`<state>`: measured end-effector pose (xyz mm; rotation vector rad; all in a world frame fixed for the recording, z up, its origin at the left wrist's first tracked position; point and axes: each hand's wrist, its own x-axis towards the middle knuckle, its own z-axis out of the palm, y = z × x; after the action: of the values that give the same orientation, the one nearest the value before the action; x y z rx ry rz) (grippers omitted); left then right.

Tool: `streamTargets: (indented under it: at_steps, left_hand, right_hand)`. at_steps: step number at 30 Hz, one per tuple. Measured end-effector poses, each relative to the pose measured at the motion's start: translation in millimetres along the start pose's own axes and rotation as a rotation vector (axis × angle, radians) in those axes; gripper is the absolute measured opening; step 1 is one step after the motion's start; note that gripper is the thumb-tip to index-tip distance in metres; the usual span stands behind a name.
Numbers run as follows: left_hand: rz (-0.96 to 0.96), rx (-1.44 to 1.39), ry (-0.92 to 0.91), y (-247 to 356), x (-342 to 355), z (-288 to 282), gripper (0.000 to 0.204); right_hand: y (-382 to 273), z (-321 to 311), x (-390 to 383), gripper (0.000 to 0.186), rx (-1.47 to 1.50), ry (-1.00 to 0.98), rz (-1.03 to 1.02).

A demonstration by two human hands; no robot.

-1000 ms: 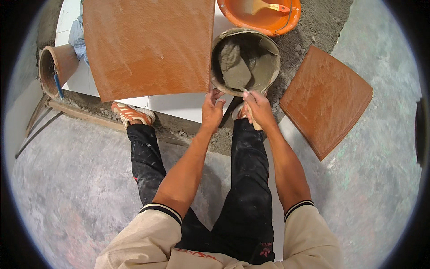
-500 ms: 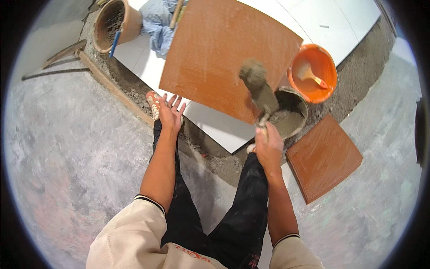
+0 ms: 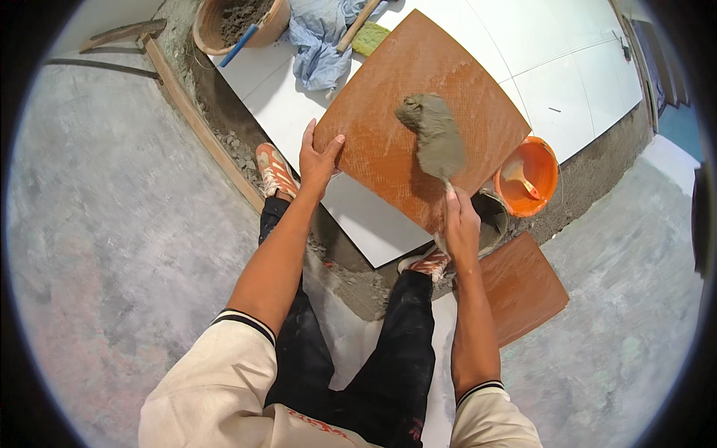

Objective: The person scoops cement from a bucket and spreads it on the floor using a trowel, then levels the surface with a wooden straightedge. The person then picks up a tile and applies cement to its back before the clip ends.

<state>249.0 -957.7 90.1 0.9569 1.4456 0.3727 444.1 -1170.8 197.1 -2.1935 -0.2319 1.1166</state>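
My right hand (image 3: 461,224) is closed round the handle of a trowel (image 3: 450,184) loaded with wet grey mortar (image 3: 435,133). The trowel hangs over a large square reddish-brown tile (image 3: 373,97), textured side up; whether the mortar touches it I cannot tell. At the tile's left corner, my left hand (image 3: 318,163) grips the edge, thumb on the upper side and some fingers out of sight. Beside my right hand, partly behind it and under the tile, stands a dark bucket of mortar (image 3: 493,221).
White tiles (image 3: 575,67) cover the far floor. An orange bucket (image 3: 554,175) holds a paintbrush (image 3: 523,179). More brown tiles (image 3: 523,287) lie at the right. A tan bucket (image 3: 280,22), a blue cloth (image 3: 317,52), a green sponge (image 3: 369,39) and a wooden strip (image 3: 202,123) are at the left.
My left hand has gone from spread fingers to holding the tile's edge. My right hand has moved forward with the loaded trowel. The whole view has shifted, and the tile appears turned.
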Motion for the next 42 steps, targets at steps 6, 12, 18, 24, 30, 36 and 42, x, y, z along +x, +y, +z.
streamTargets:
  at_steps: [6, 12, 18, 24, 30, 36, 42]
  left_hand:
    - [0.009, 0.028, 0.037, -2.4, 4.5, 6.2, 0.082]
    - [0.033, 0.053, 0.060, -9.7, -0.9, 3.2, 0.077]
    - [0.017, 0.054, 0.081, -11.3, 0.6, 9.3, 0.076]
    - [-0.005, 0.032, 0.032, -5.1, 1.2, 7.6, 0.074]
    - [0.024, 0.014, 0.031, -9.1, -5.1, 9.3, 0.069]
    - [0.078, -0.030, 0.026, -21.0, -0.1, 5.6, 0.070]
    - [0.039, 0.022, 0.007, -4.9, -3.3, 1.5, 0.061]
  right_hand:
    - [62.4, 8.5, -2.3, 0.043, -0.085, -0.063, 0.072]
    - [66.7, -19.4, -51.6, 0.032, -0.529, 0.278, -0.412]
    - [2.3, -39.9, 68.6, 0.032, -0.779, 0.266, -0.495]
    - [57.7, -61.1, 62.6, 0.040, -0.394, 0.238, -0.040]
    - [113.3, 10.1, -45.5, 0.042, 0.030, 0.292, 0.129]
    - [14.6, 11.6, 28.0, 0.038, 0.663, 0.286, 0.201]
    - [-48.1, 74.5, 30.1, 0.043, 0.306, -0.133, 0.204]
